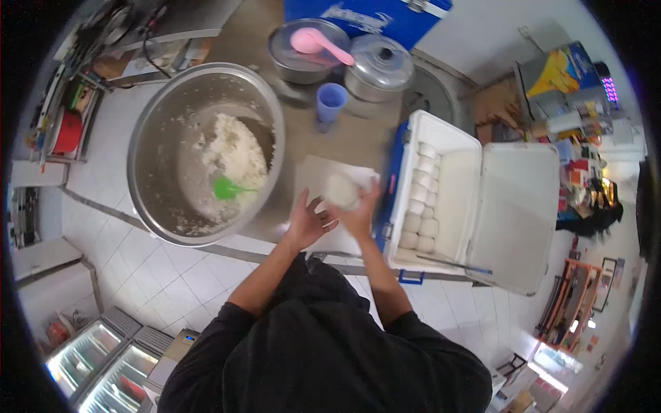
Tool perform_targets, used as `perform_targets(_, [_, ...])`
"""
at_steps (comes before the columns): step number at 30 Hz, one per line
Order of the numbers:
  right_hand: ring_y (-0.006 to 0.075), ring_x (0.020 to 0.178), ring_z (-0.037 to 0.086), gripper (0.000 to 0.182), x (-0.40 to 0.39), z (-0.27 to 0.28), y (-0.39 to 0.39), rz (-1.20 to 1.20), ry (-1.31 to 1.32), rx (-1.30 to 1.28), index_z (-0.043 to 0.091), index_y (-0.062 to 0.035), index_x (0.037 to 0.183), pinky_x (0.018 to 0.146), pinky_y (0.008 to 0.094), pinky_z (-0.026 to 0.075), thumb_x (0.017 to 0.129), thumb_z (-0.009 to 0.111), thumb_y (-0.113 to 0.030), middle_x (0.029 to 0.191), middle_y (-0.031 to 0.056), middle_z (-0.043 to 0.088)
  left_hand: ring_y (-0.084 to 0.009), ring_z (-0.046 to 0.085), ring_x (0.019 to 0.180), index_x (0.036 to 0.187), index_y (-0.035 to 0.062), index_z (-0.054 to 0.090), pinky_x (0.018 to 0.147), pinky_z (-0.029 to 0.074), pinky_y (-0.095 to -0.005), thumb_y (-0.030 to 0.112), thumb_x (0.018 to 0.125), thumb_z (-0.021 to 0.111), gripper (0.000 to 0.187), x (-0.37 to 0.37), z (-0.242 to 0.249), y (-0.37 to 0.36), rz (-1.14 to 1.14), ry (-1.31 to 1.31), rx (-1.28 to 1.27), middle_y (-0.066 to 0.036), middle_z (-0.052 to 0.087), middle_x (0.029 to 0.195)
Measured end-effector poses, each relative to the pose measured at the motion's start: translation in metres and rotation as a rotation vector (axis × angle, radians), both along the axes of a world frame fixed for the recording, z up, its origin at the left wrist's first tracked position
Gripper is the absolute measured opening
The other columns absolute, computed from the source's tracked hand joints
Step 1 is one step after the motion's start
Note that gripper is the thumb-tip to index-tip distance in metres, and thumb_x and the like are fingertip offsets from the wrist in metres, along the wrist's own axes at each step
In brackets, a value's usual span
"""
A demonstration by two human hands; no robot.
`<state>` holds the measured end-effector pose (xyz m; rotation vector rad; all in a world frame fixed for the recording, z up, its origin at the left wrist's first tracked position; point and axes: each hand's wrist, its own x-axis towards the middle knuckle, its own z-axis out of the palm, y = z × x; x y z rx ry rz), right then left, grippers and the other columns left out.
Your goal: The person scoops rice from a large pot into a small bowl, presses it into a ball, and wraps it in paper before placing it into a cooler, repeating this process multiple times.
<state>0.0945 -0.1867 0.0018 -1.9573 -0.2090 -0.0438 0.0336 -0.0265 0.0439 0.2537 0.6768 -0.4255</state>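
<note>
My right hand [358, 215] is closed round a whitish rice ball [341, 191], blurred by motion, above white sheets [313, 172] on the counter. Just left of the ball, my left hand [310, 224] is open, fingers apart and curved towards it. Whether its fingertips touch the ball I cannot make out. To the left stands a large metal basin [158, 165] with a mound of white rice [237, 155] and a green scoop [226, 188] in it. On the right, an open cooler box [451, 189] holds several white rounded balls [421, 186] along its left side.
A purple cup [331, 102] stands beyond the sheets. Behind it are a lidded pot [379, 69] and another pot [296, 65] with a pink ladle [320, 45] on top. A thin stick [454, 264] lies across the cooler's near rim; its lid [516, 213] hangs open rightward.
</note>
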Motion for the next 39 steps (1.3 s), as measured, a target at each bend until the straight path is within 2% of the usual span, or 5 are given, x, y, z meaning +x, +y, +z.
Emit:
perform_targets(6, [0.038, 0.136, 0.043, 0.125, -0.095, 0.058, -0.045, 0.134, 0.079, -0.051, 0.013, 0.0051, 0.154, 0.11, 0.0475, 0.04, 0.068, 0.095, -0.035, 0.147, 0.0286, 0.04, -0.0276, 0.065, 0.114, 0.133, 0.0111, 0.058, 0.096, 0.054, -0.0434, 0.058, 0.103, 0.045, 0.058, -0.033, -0.011, -0.039, -0.057, -0.068, 0.1, -0.012, 0.065, 0.129])
perform_targets(12, [0.0308, 0.123, 0.055, 0.096, -0.154, 0.079, -0.12, -0.046, 0.132, -0.112, 0.029, 0.001, 0.151, 0.101, 0.0469, 0.047, 0.08, 0.088, -0.024, 0.148, 0.0214, 0.038, -0.037, 0.056, 0.111, 0.134, 0.0093, 0.058, 0.093, 0.047, -0.0492, 0.04, 0.093, 0.071, 0.052, 0.007, -0.064, -0.073, -0.234, -0.582, 2.124, -0.024, 0.058, 0.119])
perform_targets(15, [0.0292, 0.12, 0.057, 0.097, -0.184, 0.091, -0.136, -0.09, 0.123, -0.13, 0.025, 0.0013, 0.152, 0.094, 0.0447, 0.052, 0.08, 0.086, -0.018, 0.139, 0.0195, 0.048, -0.0422, 0.049, 0.114, 0.134, 0.0074, 0.058, 0.095, 0.042, -0.0536, 0.035, 0.087, 0.077, 0.057, 0.017, -0.072, -0.08, -0.421, -0.764, 2.355, -0.026, 0.054, 0.12])
perform_targets(27, [0.0208, 0.085, 0.07, 0.031, -0.187, 0.089, -0.136, 0.046, 0.166, -0.023, 0.063, -0.0033, 0.119, 0.079, 0.0351, 0.055, 0.093, 0.073, -0.018, 0.096, 0.0109, 0.073, -0.0243, 0.063, 0.1, 0.132, -0.001, 0.058, 0.086, 0.053, -0.0406, 0.039, 0.1, 0.064, 0.051, -0.126, -0.038, -0.016, -0.066, -0.191, 1.595, -0.017, 0.064, 0.117])
perform_targets(39, [0.0328, 0.088, 0.074, 0.013, -0.048, 0.191, 0.212, 0.882, -0.33, -0.662, 0.07, -0.0031, 0.096, 0.074, 0.0422, 0.057, 0.088, 0.063, -0.009, 0.09, 0.0159, 0.074, -0.0241, 0.062, 0.111, 0.134, 0.0053, 0.054, 0.096, 0.051, -0.0433, 0.055, 0.106, 0.045, 0.058, -0.276, 0.004, 0.148, 0.46, 0.186, 0.599, -0.01, 0.064, 0.121])
